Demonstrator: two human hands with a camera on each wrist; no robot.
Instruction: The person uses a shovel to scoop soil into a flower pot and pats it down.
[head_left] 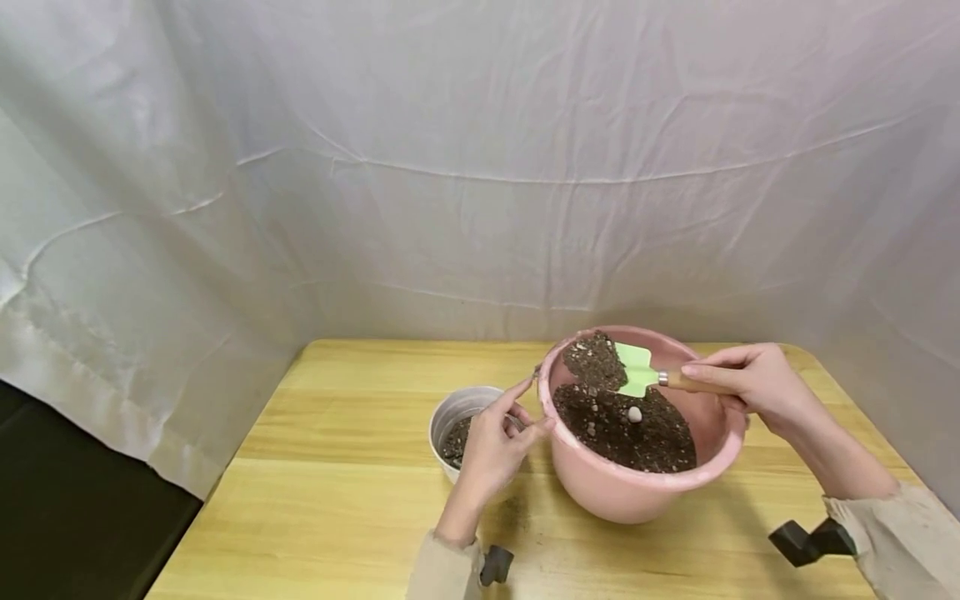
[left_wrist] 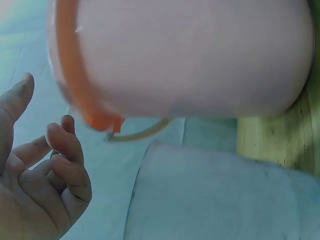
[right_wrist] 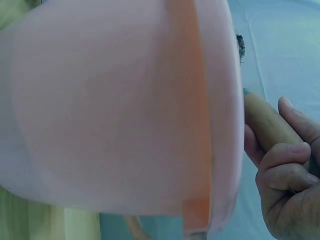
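So the right hand (head_left: 753, 385) grips the trowel (head_left: 639, 372), loaded with soil, over the pink basin (head_left: 637, 492). Left hand (head_left: 491, 446), fingers loosely spread, hovers at the pot (head_left: 450, 414), which looks only partly filled, so more scoops to go.

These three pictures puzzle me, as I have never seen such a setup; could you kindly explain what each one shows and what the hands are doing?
No machine here: a person works with two bare hands and wears three cameras. The wide picture comes from the head camera, looking down at a wooden table. On it stand a pink basin of dark soil and a small grey pot with some soil inside. The right hand holds a trowel by its wooden handle, its green blade carrying soil over the basin. The left hand is beside the basin's rim, fingers loosely curled, gripping nothing. The other two pictures come from the wrist cameras, close against the basin's outer wall.
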